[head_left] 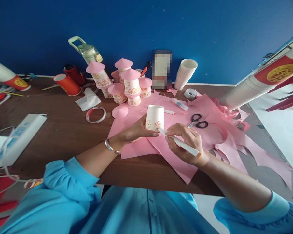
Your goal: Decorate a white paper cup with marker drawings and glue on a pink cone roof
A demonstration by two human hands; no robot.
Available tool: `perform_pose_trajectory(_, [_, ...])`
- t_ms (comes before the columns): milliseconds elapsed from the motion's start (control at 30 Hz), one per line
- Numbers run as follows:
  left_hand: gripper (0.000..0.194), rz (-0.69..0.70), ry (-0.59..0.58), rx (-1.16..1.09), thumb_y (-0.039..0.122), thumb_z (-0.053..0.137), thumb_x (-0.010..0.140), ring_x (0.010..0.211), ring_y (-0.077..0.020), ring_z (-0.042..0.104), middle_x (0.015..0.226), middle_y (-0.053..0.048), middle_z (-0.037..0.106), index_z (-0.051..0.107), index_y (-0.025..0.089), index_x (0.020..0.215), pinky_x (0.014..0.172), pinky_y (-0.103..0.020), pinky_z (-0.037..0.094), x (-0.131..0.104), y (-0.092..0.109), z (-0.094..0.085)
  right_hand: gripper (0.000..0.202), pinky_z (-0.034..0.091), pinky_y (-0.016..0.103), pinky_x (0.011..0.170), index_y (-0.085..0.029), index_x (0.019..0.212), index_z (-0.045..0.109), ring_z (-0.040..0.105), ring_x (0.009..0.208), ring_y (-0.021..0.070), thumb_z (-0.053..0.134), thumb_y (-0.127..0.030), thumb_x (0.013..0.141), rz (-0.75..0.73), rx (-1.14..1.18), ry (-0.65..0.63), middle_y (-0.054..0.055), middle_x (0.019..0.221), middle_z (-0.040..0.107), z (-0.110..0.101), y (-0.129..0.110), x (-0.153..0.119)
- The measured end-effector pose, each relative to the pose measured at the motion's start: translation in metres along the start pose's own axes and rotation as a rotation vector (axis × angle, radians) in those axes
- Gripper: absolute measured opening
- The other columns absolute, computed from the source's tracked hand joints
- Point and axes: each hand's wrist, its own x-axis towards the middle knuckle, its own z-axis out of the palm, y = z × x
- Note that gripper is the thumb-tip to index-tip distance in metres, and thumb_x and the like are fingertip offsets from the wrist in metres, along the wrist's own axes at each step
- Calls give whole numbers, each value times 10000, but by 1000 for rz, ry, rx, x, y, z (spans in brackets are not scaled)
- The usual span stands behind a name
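My left hand (pixel 138 130) is wrapped round a white paper cup (pixel 155 114), held upside down above pink paper. Flowers in red and yellow outline are drawn near the cup's rim. Between the fingers of my right hand (pixel 187 143) is a white marker pen (pixel 185 146) with an orange end, its tip at the cup's lower edge beside a flower. Underneath both hands lies the pink paper (pixel 158 143). Behind the cup stand several decorated cups with pink cone tops (pixel 132 83), some stacked in two levels. A loose pink cone (pixel 119 112) lies left of the held cup.
Black-handled scissors (pixel 199 122) and a glue tube (pixel 180 104) lie right on the paper. A roll of tape (pixel 95 115) sits left, near a power strip (pixel 21 139). Stacked white cups (pixel 186 74) and a bottle (pixel 88 53) stand by the blue wall.
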Motion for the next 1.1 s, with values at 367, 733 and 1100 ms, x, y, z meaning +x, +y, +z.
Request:
perform_pose_trajectory(367, [643, -27, 8, 19, 374, 981, 724, 983, -198, 613, 1060, -36, 651, 605, 212, 1219, 855, -353, 508, -2, 4, 2, 162, 585, 233, 621, -215, 1057, 606, 740, 732, 142, 639, -82, 971, -10, 27, -24, 19, 855, 729, 1, 2, -1])
perform_pose_trajectory(733, [566, 8, -13, 11, 354, 969, 733, 943, -186, 606, 1018, -27, 656, 630, 210, 1162, 835, -337, 492, -1, 5, 2, 197, 544, 232, 573, -237, 1020, 596, 723, 682, 138, 628, -62, 938, 0, 31, -42, -15, 801, 713, -1, 0, 1])
perform_pose_trajectory(1100, [500, 48, 3, -51, 332, 963, 744, 985, -197, 646, 1053, -41, 700, 687, 216, 1144, 878, -344, 523, 1, 0, -1, 188, 580, 264, 621, -238, 1085, 639, 734, 739, 156, 631, -94, 965, 17, 78, -1, 8, 863, 723, -4, 1, 0])
